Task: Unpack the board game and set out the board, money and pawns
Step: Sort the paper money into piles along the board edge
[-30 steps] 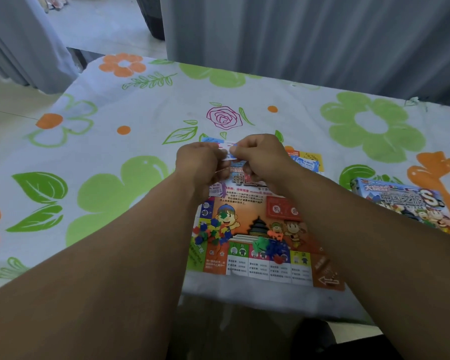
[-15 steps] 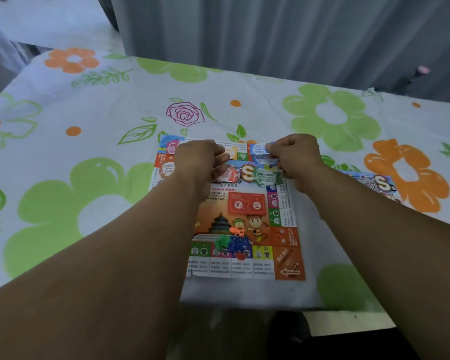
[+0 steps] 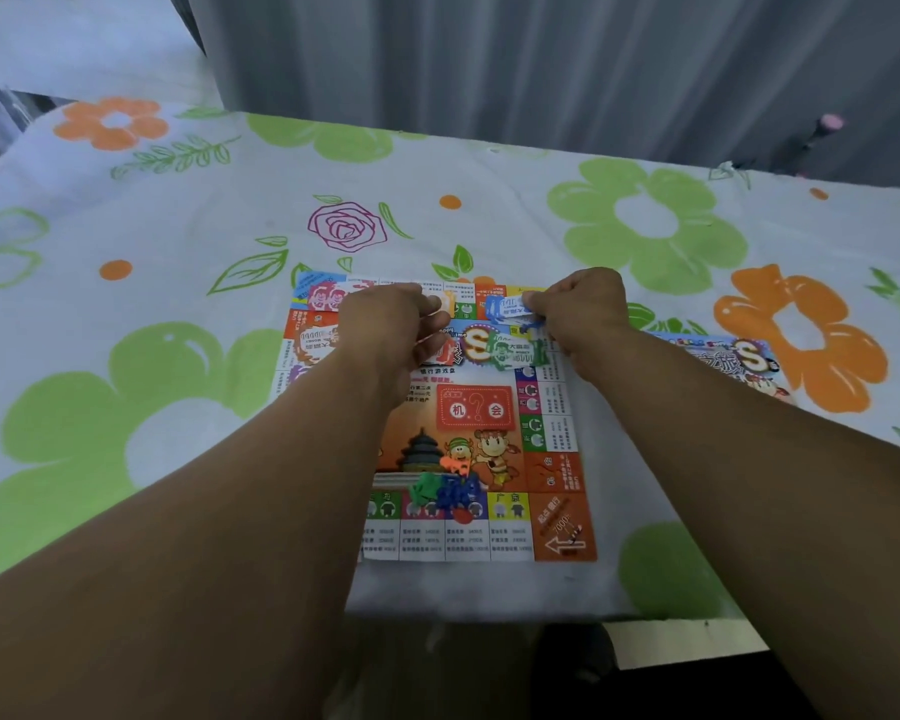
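Observation:
The paper game board (image 3: 489,423) lies flat on the flowered tablecloth in front of me. Both hands hover over its far edge. My left hand (image 3: 385,324) has its fingers curled and pinches a small orange-and-white money note (image 3: 445,304). My right hand (image 3: 578,309) pinches a blue money note (image 3: 507,308) by its right end. A green note (image 3: 518,353) lies on the board below the blue one. An orange note (image 3: 310,345) and a pink note (image 3: 328,296) lie at the board's far left corner. A heap of green, blue and orange pawns (image 3: 448,485) sits near the board's near edge.
The colourful game box (image 3: 723,361) lies to the right of the board, partly behind my right forearm. The table's near edge (image 3: 489,610) runs just below the board. Grey curtains (image 3: 489,59) hang behind the far edge.
My hands were together on one bundle of notes over the board. They have drawn apart, and the right hand has carried a blue note off to the right. The view has shifted.

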{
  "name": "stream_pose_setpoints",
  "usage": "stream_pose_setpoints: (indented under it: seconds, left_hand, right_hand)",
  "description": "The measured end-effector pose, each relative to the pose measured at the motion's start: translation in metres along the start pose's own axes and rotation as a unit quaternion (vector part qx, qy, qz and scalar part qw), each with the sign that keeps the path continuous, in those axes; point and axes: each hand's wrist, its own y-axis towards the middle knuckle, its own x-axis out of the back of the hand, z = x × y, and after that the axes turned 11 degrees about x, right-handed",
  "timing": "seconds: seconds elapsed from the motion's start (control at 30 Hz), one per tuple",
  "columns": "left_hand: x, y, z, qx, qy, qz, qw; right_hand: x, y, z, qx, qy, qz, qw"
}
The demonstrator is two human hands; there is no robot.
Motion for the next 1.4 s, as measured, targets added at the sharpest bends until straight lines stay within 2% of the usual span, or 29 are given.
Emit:
stream_pose_setpoints:
  seconds: [0.3, 0.43, 0.57, 0.7, 0.8, 0.9, 1.07, 1.17, 1.4]
  left_hand:
    - [0.006, 0.001, -0.002, 0.0, -0.006, -0.009, 1.0]
    - [0.024, -0.002, -0.015, -0.051, -0.014, -0.042, 0.998]
    - [0.052, 0.003, -0.026, -0.157, 0.088, -0.115, 0.977]
    - [0.079, 0.012, -0.044, -0.18, 0.19, -0.154, 0.953]
    - [0.087, 0.026, -0.052, -0.19, 0.314, -0.159, 0.917]
    - [0.087, 0.031, -0.061, -0.212, 0.461, -0.145, 0.849]
    - [0.087, 0.044, -0.073, -0.246, 0.583, -0.118, 0.765]
    - [0.089, 0.049, -0.073, -0.255, 0.611, -0.101, 0.742]
    - [0.091, 0.056, -0.07, -0.289, 0.619, -0.116, 0.721]
  right_hand:
    - [0.004, -0.007, 0.014, 0.015, -0.046, -0.013, 0.999]
    - [-0.012, -0.015, 0.026, 0.059, 0.006, 0.019, 0.998]
    - [-0.041, -0.027, 0.049, 0.144, 0.021, 0.092, 0.985]
    - [-0.065, -0.035, 0.073, 0.206, -0.028, 0.173, 0.963]
    - [-0.077, -0.038, 0.083, 0.273, -0.124, 0.223, 0.927]
    - [-0.086, -0.035, 0.089, 0.325, -0.216, 0.241, 0.889]
    - [-0.101, -0.031, 0.09, 0.357, -0.283, 0.256, 0.852]
    - [-0.106, -0.031, 0.088, 0.367, -0.298, 0.248, 0.845]
    - [-0.115, -0.031, 0.087, 0.365, -0.28, 0.242, 0.854]
